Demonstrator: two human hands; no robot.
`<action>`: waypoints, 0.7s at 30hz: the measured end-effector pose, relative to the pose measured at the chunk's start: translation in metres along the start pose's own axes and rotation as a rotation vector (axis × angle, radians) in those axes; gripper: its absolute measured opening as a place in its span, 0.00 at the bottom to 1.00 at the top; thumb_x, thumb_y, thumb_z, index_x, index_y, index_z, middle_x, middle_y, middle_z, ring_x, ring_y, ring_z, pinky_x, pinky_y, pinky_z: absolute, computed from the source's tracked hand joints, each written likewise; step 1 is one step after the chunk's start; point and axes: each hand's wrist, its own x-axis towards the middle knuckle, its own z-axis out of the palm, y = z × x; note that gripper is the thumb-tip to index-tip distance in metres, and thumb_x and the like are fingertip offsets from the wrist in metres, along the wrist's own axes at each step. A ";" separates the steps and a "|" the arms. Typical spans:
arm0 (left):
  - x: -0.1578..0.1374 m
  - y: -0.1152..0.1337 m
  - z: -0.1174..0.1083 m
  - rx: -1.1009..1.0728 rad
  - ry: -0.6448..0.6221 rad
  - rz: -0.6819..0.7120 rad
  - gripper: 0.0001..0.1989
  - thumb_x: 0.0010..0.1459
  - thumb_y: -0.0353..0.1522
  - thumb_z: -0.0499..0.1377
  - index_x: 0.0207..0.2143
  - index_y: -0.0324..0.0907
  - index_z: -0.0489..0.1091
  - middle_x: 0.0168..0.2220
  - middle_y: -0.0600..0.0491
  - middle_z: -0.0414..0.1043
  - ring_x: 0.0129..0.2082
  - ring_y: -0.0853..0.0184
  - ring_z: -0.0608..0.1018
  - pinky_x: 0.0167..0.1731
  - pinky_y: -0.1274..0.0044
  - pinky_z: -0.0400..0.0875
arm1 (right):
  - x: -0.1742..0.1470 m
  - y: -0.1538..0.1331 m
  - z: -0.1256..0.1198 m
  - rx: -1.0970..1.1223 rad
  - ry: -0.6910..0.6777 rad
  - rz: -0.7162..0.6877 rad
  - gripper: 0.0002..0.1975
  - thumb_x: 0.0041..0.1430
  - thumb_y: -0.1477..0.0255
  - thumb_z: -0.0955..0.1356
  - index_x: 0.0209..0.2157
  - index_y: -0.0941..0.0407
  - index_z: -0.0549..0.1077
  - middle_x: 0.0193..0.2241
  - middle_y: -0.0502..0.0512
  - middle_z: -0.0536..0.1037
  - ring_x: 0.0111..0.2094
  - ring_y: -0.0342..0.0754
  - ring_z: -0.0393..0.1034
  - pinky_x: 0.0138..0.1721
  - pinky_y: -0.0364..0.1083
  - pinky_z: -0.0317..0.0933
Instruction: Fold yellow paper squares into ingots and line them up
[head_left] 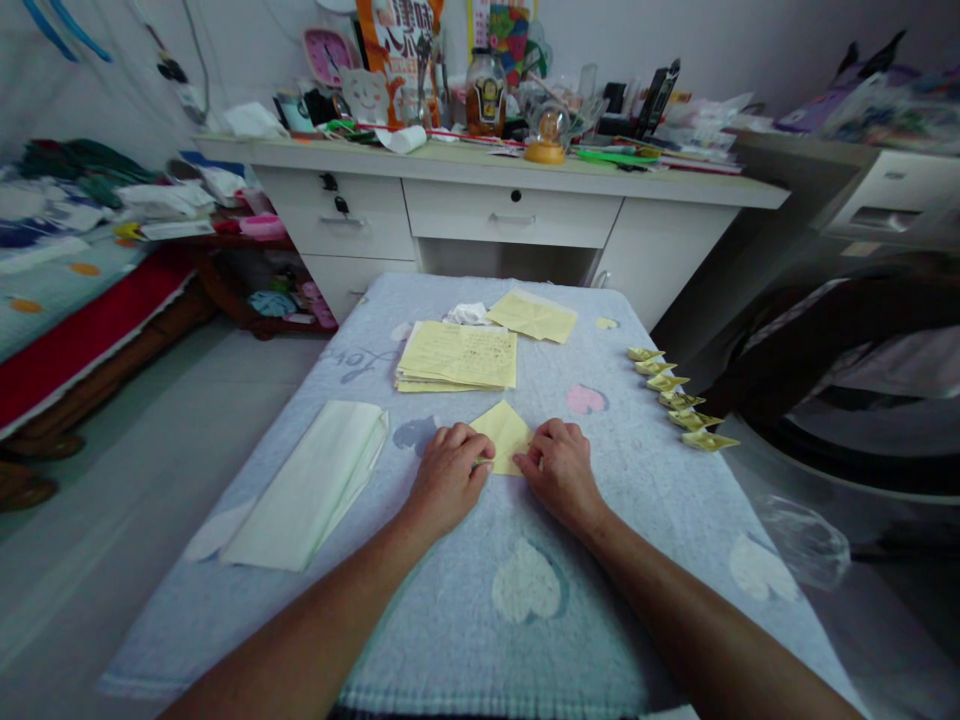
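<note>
A small sheet of yellow paper (504,430), folded to a point at its far end, lies on the cloth-covered table (600,560). My left hand (452,463) has its fingers closed at the paper's left edge. On the opposite side, my right hand (556,462) pinches the right edge between thumb and fingers. Just beyond the hands sits a stack of written yellow sheets (457,356). Farther back are more yellow sheets (534,315) and a crumpled white tissue (468,314).
Several folded yellow paper boats (684,400) line the table's right side. A folded white cloth or paper (307,490) rests at the left. A cluttered white desk (517,215) stands behind, a bed (82,300) to the left, and a washing machine (892,215) to the right.
</note>
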 end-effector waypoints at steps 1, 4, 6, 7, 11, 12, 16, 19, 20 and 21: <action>0.000 0.000 0.000 -0.005 0.000 0.006 0.08 0.56 0.29 0.56 0.38 0.47 0.73 0.39 0.52 0.68 0.42 0.61 0.69 0.45 0.68 0.63 | 0.000 0.000 0.000 -0.001 0.001 0.000 0.10 0.54 0.69 0.71 0.22 0.56 0.71 0.35 0.56 0.70 0.39 0.51 0.60 0.39 0.49 0.52; -0.001 -0.001 0.000 -0.012 -0.014 0.017 0.13 0.56 0.30 0.56 0.42 0.49 0.74 0.39 0.51 0.68 0.43 0.60 0.69 0.45 0.68 0.63 | 0.000 0.001 0.001 -0.007 0.009 0.001 0.10 0.54 0.69 0.71 0.22 0.56 0.71 0.34 0.55 0.71 0.39 0.51 0.60 0.39 0.49 0.52; -0.001 -0.001 0.001 -0.011 -0.022 0.020 0.13 0.57 0.30 0.57 0.43 0.50 0.75 0.40 0.51 0.68 0.43 0.60 0.69 0.46 0.68 0.63 | 0.001 0.001 0.001 -0.014 0.013 0.000 0.10 0.54 0.69 0.71 0.22 0.56 0.71 0.34 0.56 0.71 0.39 0.51 0.60 0.39 0.49 0.52; -0.001 -0.002 0.001 -0.011 -0.022 0.021 0.13 0.57 0.30 0.57 0.44 0.50 0.75 0.40 0.51 0.68 0.43 0.60 0.69 0.46 0.68 0.63 | 0.001 0.001 0.001 -0.017 0.013 -0.001 0.10 0.54 0.69 0.71 0.22 0.56 0.71 0.34 0.56 0.71 0.39 0.51 0.60 0.39 0.49 0.52; -0.001 -0.002 0.001 -0.012 -0.010 0.033 0.13 0.56 0.30 0.57 0.44 0.48 0.74 0.40 0.51 0.68 0.43 0.60 0.69 0.46 0.68 0.63 | 0.001 0.000 0.000 -0.019 0.000 -0.003 0.10 0.54 0.69 0.71 0.22 0.56 0.71 0.34 0.56 0.71 0.39 0.51 0.60 0.39 0.49 0.52; -0.001 -0.002 0.001 -0.013 -0.009 0.037 0.13 0.56 0.30 0.57 0.44 0.48 0.74 0.40 0.51 0.68 0.43 0.60 0.69 0.46 0.68 0.63 | 0.001 0.000 0.000 -0.018 -0.003 -0.001 0.10 0.55 0.69 0.71 0.22 0.56 0.71 0.34 0.56 0.70 0.39 0.51 0.60 0.40 0.49 0.52; 0.000 -0.002 0.000 -0.011 -0.010 0.033 0.13 0.56 0.30 0.57 0.43 0.47 0.74 0.40 0.51 0.69 0.43 0.60 0.69 0.46 0.68 0.63 | 0.000 -0.001 -0.001 -0.011 -0.007 0.002 0.10 0.55 0.69 0.70 0.22 0.56 0.71 0.35 0.56 0.70 0.40 0.51 0.60 0.41 0.49 0.52; 0.001 -0.001 0.000 -0.005 -0.013 0.012 0.12 0.56 0.30 0.57 0.42 0.47 0.74 0.40 0.51 0.69 0.43 0.60 0.69 0.46 0.68 0.63 | 0.000 -0.002 -0.001 -0.013 -0.017 0.008 0.09 0.55 0.69 0.70 0.24 0.56 0.71 0.35 0.55 0.70 0.40 0.51 0.59 0.41 0.49 0.52; 0.001 -0.001 0.000 -0.003 -0.015 0.006 0.12 0.56 0.30 0.57 0.42 0.47 0.74 0.40 0.51 0.69 0.43 0.60 0.69 0.46 0.68 0.62 | 0.000 -0.002 -0.001 -0.017 -0.018 0.015 0.08 0.55 0.69 0.70 0.25 0.56 0.71 0.35 0.55 0.70 0.39 0.51 0.59 0.41 0.49 0.52; 0.001 -0.001 0.000 -0.002 -0.016 0.003 0.12 0.56 0.30 0.57 0.42 0.47 0.74 0.40 0.51 0.69 0.43 0.60 0.69 0.46 0.68 0.62 | 0.000 -0.002 -0.001 -0.019 -0.014 0.021 0.07 0.54 0.69 0.71 0.27 0.56 0.71 0.35 0.55 0.70 0.39 0.51 0.59 0.41 0.49 0.51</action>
